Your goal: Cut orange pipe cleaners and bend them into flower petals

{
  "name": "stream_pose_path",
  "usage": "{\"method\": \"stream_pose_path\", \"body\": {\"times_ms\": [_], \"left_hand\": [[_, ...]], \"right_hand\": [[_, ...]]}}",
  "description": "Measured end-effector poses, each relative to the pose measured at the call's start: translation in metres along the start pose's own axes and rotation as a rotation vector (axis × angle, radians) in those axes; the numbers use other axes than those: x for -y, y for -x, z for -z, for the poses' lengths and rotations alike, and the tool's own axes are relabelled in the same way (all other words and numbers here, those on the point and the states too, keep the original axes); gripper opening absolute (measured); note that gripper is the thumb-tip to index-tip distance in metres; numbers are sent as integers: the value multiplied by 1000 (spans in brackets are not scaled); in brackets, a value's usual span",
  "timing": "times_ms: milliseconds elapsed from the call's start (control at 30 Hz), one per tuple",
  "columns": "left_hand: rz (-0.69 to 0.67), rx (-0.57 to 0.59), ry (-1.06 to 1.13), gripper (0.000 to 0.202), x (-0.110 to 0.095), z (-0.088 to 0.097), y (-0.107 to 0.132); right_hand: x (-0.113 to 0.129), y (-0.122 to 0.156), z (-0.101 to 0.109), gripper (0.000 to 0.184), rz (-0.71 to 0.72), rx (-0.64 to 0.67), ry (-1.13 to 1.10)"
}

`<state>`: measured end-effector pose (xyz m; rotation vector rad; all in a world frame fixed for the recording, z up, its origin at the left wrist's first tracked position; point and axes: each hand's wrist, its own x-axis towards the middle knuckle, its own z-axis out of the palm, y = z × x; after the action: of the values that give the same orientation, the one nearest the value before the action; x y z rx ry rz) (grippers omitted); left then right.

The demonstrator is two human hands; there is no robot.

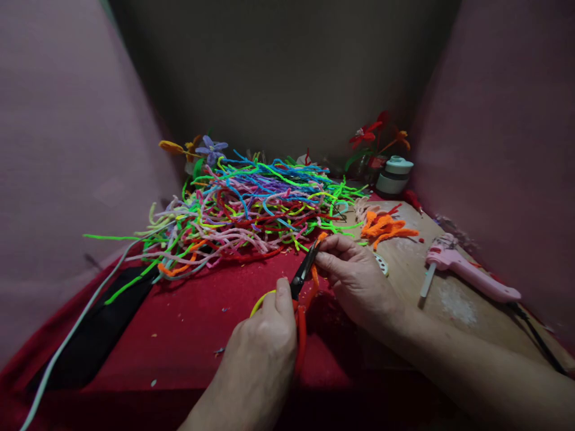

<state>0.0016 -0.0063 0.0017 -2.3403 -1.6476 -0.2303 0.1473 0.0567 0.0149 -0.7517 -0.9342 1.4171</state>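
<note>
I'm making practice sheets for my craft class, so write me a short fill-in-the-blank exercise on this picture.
1. The left hand holds a pair of ____.
2. The right hand pinches a fuzzy strip whose colour is ____.
3. The glue gun lying on the board has a body coloured ____.

Missing words: scissors; orange; pink.
</note>
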Motion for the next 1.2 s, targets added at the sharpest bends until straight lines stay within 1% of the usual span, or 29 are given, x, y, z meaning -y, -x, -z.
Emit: {"method": "stream_pose_path", "body": {"times_ms": [100,333,400,567,800,1000,1200], "left_hand": [[-2,-36,-5,48,0,0,0],[-19,-77,88,46,1,-4,0],[-29,-61,119,46,2,-5,1],[-45,32,179,39,4,-1,0],[-3,65,211,32,2,5,-1],[2,-9,204,33,-1,4,-2],[-12,-23,257,35,-1,1,-2]], "right_hand": [[-1,0,0,8,3,6,1],[0,0,1,8,10,11,-27],[0,0,0,8,7,12,-36],[-2,0,1,9,-2,10,-49],[1,1,0,6,-22,37,-24],[-2,0,2,5,-20,63,-8],[-4,-1,3,6,-21,66,-11]]}}
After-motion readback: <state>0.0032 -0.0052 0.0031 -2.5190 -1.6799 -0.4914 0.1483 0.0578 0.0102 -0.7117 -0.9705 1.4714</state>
